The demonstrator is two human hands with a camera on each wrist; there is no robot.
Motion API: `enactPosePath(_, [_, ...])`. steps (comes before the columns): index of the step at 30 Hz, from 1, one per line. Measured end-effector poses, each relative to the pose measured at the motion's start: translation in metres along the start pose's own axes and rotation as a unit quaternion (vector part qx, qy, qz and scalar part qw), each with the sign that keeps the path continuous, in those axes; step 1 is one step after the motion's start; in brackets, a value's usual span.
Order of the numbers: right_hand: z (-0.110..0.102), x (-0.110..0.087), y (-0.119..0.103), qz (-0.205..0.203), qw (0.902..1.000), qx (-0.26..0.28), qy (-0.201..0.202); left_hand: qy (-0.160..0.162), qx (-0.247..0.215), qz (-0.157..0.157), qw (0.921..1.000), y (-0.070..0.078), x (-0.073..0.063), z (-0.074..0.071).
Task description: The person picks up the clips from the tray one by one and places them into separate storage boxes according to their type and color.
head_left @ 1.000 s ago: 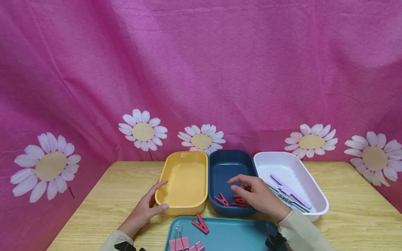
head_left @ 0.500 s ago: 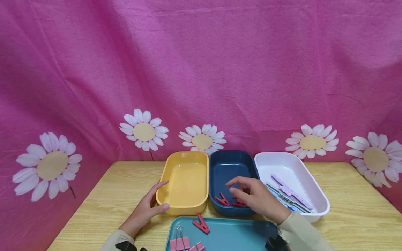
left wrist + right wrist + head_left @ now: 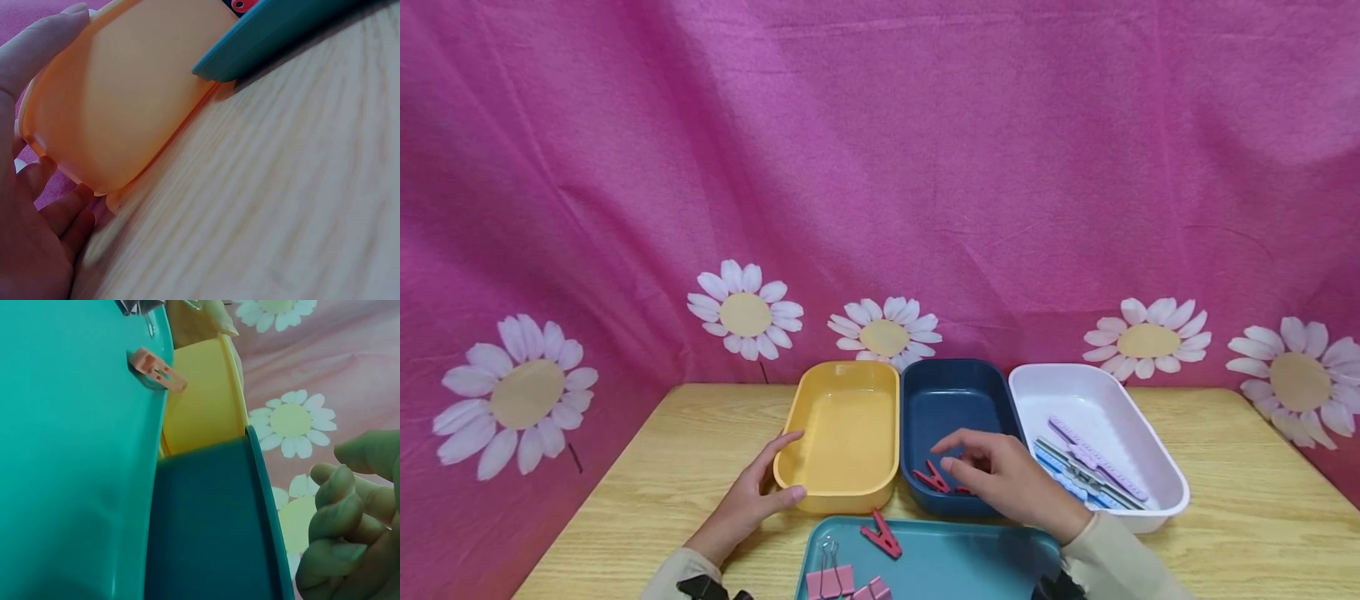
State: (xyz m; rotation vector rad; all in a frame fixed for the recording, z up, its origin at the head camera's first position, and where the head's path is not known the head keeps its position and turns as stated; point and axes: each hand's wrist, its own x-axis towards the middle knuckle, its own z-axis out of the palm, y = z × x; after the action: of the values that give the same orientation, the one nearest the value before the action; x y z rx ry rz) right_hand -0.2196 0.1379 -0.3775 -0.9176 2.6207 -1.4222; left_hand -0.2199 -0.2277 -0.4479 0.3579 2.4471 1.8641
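Observation:
My left hand [image 3: 741,504] holds the near left corner of a yellow bin [image 3: 850,502], its index finger over the left rim and its thumb at the front. In the left wrist view, the fingertips of that hand [image 3: 31,225] touch the bin's wall. Over the front of the dark blue bin [image 3: 955,412] hovers my right hand [image 3: 1011,483]. Its fingers are loosely curled, thumb and index finger apart, with nothing between them, as the right wrist view of the hand [image 3: 350,531] also shows. Red clothespins [image 3: 934,479] lie in the blue bin, partly hidden by that hand.
A teal tray [image 3: 977,550] in front bears a red clothespin [image 3: 882,536] and pink binder clips [image 3: 831,582]. At the right, a white bin [image 3: 1075,400] contains long narrow lilac [image 3: 1097,460] and blue pieces. A pink flowered cloth [image 3: 1000,208] hangs behind the wooden table [image 3: 617,508].
My right hand has shifted slightly left and toward me above the blue bin, covering more of the clothespins. My left hand stays on the yellow bin.

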Motion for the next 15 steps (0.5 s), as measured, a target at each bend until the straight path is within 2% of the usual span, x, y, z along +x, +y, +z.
enactPosePath(15, [0.012,-0.003,-0.009,-0.001,0.9993,-0.011,-0.036,-0.003,-0.004,-0.009,0.9999,-0.001,0.001,-0.001])
